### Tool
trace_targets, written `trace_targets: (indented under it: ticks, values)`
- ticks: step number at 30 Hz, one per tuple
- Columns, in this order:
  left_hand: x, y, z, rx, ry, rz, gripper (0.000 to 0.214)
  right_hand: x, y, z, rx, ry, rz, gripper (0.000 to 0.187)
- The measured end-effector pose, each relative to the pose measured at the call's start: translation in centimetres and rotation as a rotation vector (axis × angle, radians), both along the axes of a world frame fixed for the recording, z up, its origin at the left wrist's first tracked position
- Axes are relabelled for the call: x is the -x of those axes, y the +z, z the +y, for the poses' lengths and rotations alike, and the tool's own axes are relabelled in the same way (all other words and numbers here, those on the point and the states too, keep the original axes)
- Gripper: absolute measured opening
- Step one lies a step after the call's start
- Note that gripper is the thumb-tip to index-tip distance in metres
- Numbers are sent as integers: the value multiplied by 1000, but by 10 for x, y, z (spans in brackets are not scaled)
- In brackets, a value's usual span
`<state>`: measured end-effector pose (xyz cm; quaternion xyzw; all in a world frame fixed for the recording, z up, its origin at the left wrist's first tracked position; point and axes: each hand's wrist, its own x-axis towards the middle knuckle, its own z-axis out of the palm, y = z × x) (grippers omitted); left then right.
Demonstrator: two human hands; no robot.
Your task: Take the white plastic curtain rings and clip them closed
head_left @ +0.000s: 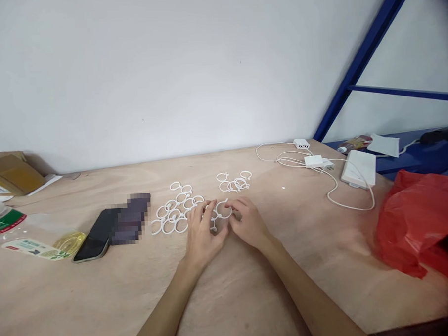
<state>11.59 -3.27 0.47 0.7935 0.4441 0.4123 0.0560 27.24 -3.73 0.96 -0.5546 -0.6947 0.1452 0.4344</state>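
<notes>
A cluster of linked white open rings [181,224] lies on the wooden table [103,302]; they look like plastic curtain rings. My left hand [204,233] rests palm-down over the right end of this cluster, its fingers stretched and its thumb apart, hiding some rings. To its right, my right hand [248,222] has bent fingers at the right edge of one white ring [223,217], which appears pinched between thumb and fingertips. This ring meets the others near my left fingertips. Farther back lies a small heap of loose white rings [225,186].
At left are a clear bottle [30,246], a phone [95,238], a blurred dark item [128,226] and a cardboard box [16,172]. White cables [336,188], a charger [301,143], a white box [358,168] and a red plastic bag [415,219] are at right. A blue frame [363,58] rises behind.
</notes>
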Motion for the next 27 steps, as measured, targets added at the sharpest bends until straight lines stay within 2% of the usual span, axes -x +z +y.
trace_targets:
  ticks: [4, 8, 10, 13, 16, 18, 21, 27]
  values:
    - [1, 0, 2, 41, -20, -25, 42, 11, 4, -5, -37, 99, 105, 38]
    - [2, 1, 3, -1, 2, -45, 39, 14, 6, -6, 24, 123, 285, 39]
    - [1, 1, 2, -45, 4, -73, 36, 15, 7, -4, 99, 131, 468, 36]
    - [1, 3, 2, -99, -24, -133, 33, 17, 10, -2, 264, 152, 870, 30]
    - [-1, 6, 0, -132, -58, -177, 30, 18, 15, -1, 456, 242, 1141, 26]
    - [-2, 7, -1, -155, -64, -186, 27, 20, 17, -2, 539, 315, 1202, 23]
    - [-3, 9, -4, -148, -61, -181, 24, 22, 18, -3, 556, 367, 1243, 20]
    - [-4, 8, -8, 13, -90, -146, 16, 17, 13, -1, 592, 450, 1260, 16]
